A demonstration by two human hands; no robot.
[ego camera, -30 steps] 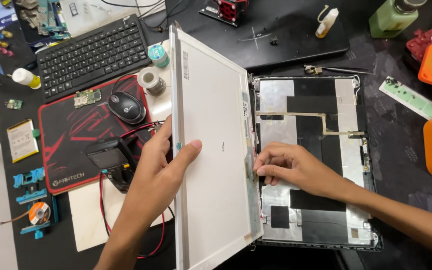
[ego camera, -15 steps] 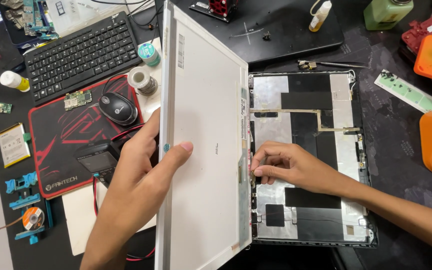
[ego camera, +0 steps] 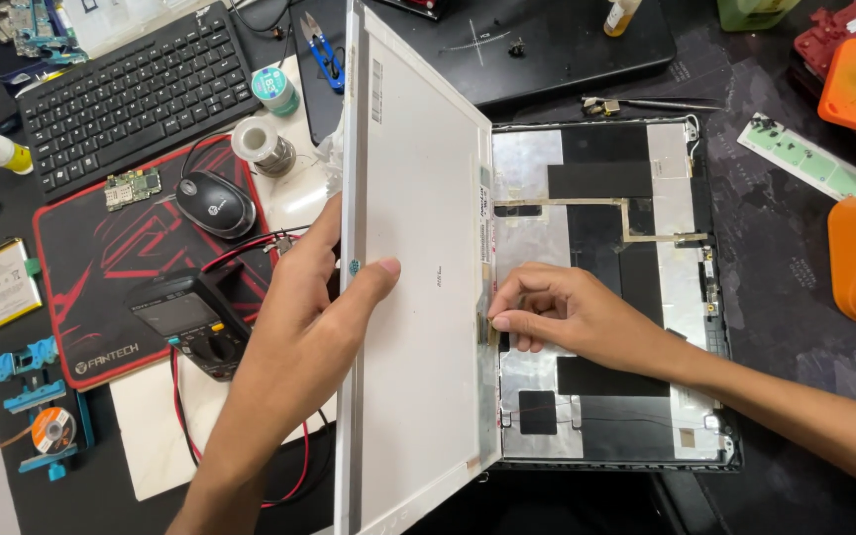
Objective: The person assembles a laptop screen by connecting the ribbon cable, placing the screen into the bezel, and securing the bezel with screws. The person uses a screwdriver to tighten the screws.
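Crowding the dark tabletop (ego camera: pixel 795 267), a screen panel (ego camera: pixel 418 297) is gripped by the left hand (ego camera: pixel 299 317) while its connector (ego camera: pixel 492 322) is pinched by the right hand (ego camera: pixel 567 317), beside a keyboard (ego camera: pixel 131 99).

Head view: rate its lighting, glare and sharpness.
Head view: even overhead light, soft shadows; mild glare on the silvery foil of the lid shell and on the white panel; both hands, left and right, and the keyboard are sharp; slight wide-angle bend at the edges.

White rectangular screen panel (ego camera: pixel 418 297) stands tilted on edge at desk centre; grey multimeter display (ego camera: pixel 165 314) near the desk's left edge; small white label (ego camera: pixel 376 77) at panel top
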